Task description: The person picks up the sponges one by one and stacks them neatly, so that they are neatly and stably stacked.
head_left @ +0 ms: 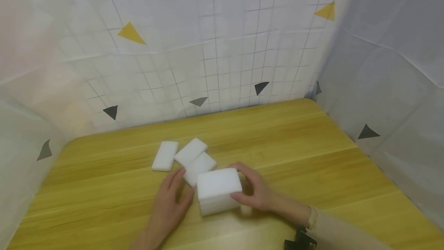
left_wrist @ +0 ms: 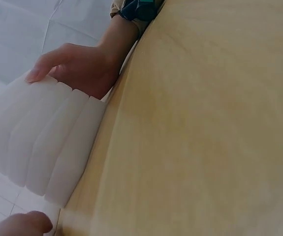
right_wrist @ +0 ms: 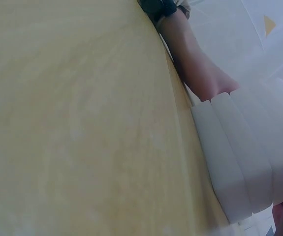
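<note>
Yellow wood grain covers the table [head_left: 312, 138] on my remote feed, and on it, between the two hands, stands a neat stack of white pads [head_left: 219, 183]. I see the right hand [head_left: 261, 194] gripping the stack's right side, while the left hand [head_left: 168, 201] rests opposite, fingers relaxed and holding nothing; farther back lie three loose white pads [head_left: 190, 152], two touching, one just beside.

loose white blocks [head_left: 191, 151]: 3 | block stack [head_left: 219, 184]: 1 | tabletop [head_left: 298, 142]: 1
</note>
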The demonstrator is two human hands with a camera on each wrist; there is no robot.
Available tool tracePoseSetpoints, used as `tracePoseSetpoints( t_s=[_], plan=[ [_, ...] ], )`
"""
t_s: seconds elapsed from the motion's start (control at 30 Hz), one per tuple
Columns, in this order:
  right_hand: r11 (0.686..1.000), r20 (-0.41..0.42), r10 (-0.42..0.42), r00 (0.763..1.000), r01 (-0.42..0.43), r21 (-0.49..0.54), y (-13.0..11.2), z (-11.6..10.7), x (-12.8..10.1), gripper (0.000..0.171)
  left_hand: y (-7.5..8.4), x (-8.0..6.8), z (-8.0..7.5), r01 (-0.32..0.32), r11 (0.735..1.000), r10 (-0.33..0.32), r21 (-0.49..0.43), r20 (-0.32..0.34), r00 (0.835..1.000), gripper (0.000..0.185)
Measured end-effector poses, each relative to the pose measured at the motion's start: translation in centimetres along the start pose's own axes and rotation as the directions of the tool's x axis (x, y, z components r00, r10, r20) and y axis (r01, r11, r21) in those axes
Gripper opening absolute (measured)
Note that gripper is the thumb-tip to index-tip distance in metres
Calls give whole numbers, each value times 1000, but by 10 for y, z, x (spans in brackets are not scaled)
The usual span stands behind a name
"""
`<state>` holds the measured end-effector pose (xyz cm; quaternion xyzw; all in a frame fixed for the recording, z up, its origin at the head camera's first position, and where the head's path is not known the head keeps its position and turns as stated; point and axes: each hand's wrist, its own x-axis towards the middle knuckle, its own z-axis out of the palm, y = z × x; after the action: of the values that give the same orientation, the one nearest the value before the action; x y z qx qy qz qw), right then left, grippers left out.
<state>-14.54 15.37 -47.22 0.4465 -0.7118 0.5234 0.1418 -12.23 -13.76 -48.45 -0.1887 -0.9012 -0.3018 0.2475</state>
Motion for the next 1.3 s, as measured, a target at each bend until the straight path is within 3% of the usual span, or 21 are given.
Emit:
tracePoseSetpoints(
  t_s=[0.33,0.6,0.9,1.3],
  plan=[
    [1000,5,27,1000,-27,-7,-3,0,0,60,1,0,1,153,988,-152,-30,53,987,60],
    [1000,4,28,1000,-28,-8,-4,0,1,61,1,0,3,172,984,-170,-48,33,985,56],
    [1000,4,24,1000,-24,-8,-3,0,1,61,3,1,-1,266,964,-261,-28,112,959,64],
    [1000,5,-9,1000,9,-11,0,0,2,62,5,1,-2,285,957,-280,-63,75,957,60]
  ],
)
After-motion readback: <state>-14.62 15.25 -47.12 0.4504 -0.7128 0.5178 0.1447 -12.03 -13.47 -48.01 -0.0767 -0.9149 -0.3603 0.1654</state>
